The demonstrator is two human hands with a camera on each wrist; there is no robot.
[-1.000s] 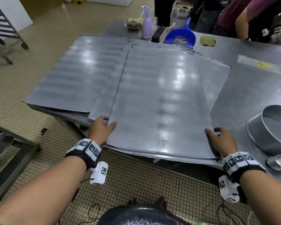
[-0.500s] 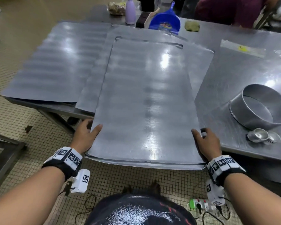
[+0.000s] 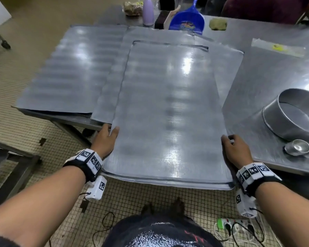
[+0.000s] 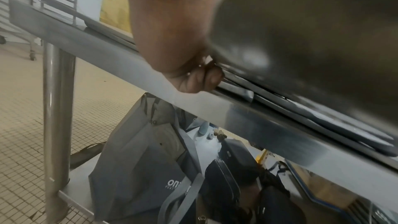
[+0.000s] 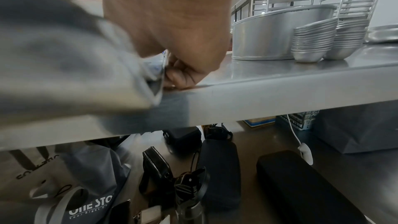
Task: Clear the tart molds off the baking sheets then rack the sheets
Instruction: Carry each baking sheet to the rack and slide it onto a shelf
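Note:
A bare metal baking sheet [image 3: 168,113] juts over the table's near edge, tilted towards me. My left hand [image 3: 106,139] grips its left edge, thumb on top and fingers [image 4: 202,79] curled underneath. On the opposite side my right hand [image 3: 236,148] holds the right edge, its fingers [image 5: 185,74] curled under the rim. Beneath the held sheet lies a second sheet [image 3: 105,97], and a third sheet [image 3: 66,73] rests to the left. Stacked small tart molds [image 3: 299,148] [image 5: 314,40] stand on the table at the right.
A round cake ring [image 3: 292,113] sits beside the molds. At the table's far edge are a blue dustpan [image 3: 186,20], a purple bottle [image 3: 148,13] and a sponge [image 3: 218,24]. Bags lie under the table [image 5: 280,88]. A power strip [image 3: 228,225] and cables lie on the tiled floor.
Both hands have pulled the top sheet towards me, so more of it hangs past the table edge. The camera has tipped further down.

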